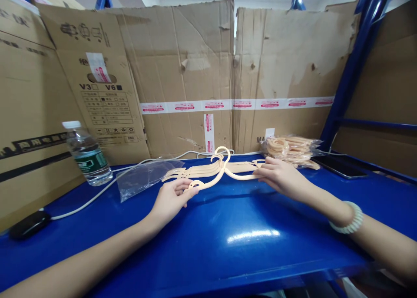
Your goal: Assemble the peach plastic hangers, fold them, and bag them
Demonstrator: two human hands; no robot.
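Note:
Between my two hands a cream plastic clothes hanger (213, 181) is held above the blue table, its hook pointing up and away from me. My left hand (171, 199) pinches the hanger's left end with thumb and fingers. The right end is gripped by my right hand (280, 176), whose fingertips cover that tip. Just behind it lies a row of matching hangers (202, 171), stacked close together, partly hidden by the held one. A clear plastic bag (143, 180) lies flat to the left of the stack.
Bagged cream hangers (289, 148) lie at the back right beside a dark phone (340, 165). A water bottle (89, 157) stands at left, near a white cable (87, 202) and a black mouse-like device (30, 224). Cardboard sheets (189, 72) wall the back of the blue table (202, 246).

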